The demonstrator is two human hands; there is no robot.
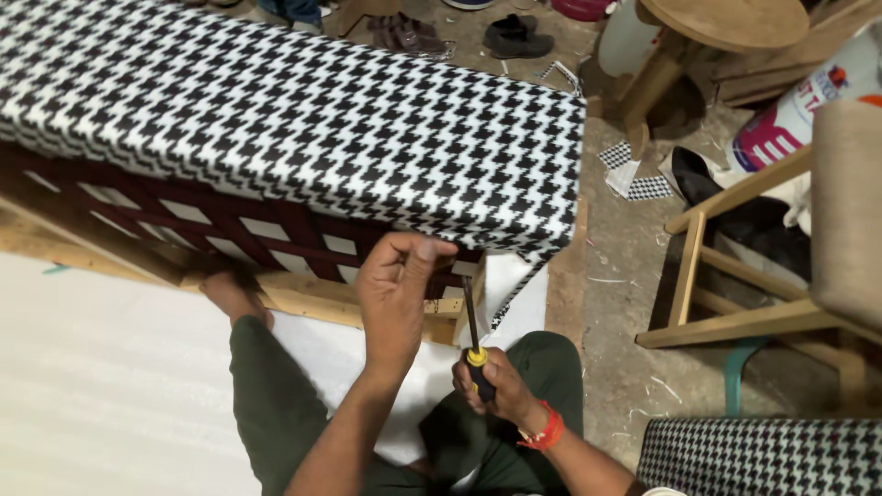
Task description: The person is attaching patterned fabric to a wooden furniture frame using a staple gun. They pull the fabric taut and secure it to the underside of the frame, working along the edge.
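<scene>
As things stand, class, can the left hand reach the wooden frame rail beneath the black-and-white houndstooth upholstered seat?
Probably yes: the left hand is raised directly before the wooden frame rail, nothing between them.

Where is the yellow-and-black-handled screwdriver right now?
In the head view, the yellow-and-black-handled screwdriver is low and centre-right, held upright in the right hand, its tip at the wooden frame under the houndstooth-covered seat.
</scene>
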